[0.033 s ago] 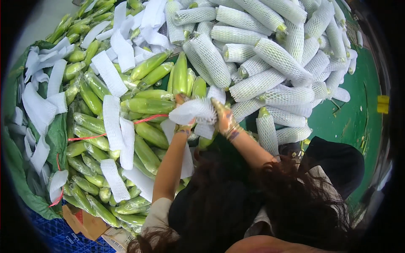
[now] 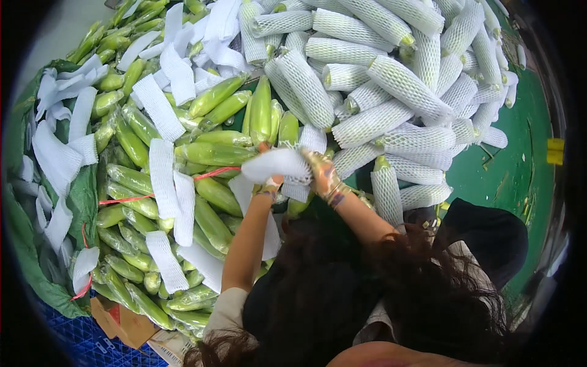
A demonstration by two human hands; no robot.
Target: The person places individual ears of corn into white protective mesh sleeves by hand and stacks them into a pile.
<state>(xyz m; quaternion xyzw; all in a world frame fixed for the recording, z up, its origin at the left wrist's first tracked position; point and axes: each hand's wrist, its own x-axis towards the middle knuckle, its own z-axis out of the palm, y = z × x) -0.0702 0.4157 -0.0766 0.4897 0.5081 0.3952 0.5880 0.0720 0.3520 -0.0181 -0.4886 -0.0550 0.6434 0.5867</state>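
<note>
A white foam net sleeve (image 2: pixel 275 164) lies crosswise between my hands, its left end slightly blurred. My left hand (image 2: pixel 268 182), in a patterned glove, grips it from below with bent fingers. My right hand (image 2: pixel 323 171), gloved alike, closes on the sleeve's right end. Whether anything is inside the sleeve, I cannot tell. Around my left hand lie green, tapered vegetables (image 2: pixel 213 229) in clear film, resembling ears of corn in the husk. Beyond my hands, one green piece (image 2: pixel 261 110) points away from me. Another foam sleeve (image 2: pixel 313 139) lies just behind my right hand.
Many green pieces in white foam nets (image 2: pixel 409 88) are heaped at the far right on a green surface (image 2: pixel 513 165). Loose flat sleeves (image 2: pixel 164 177) and red string (image 2: pixel 127 199) lie over the left heap. At left are a green sack (image 2: pixel 76 214) and cardboard (image 2: pixel 131 324).
The foam sleeve has shifted slightly left and flattened. My right hand has moved a little left and down along with it; my left hand stays nearly in place.
</note>
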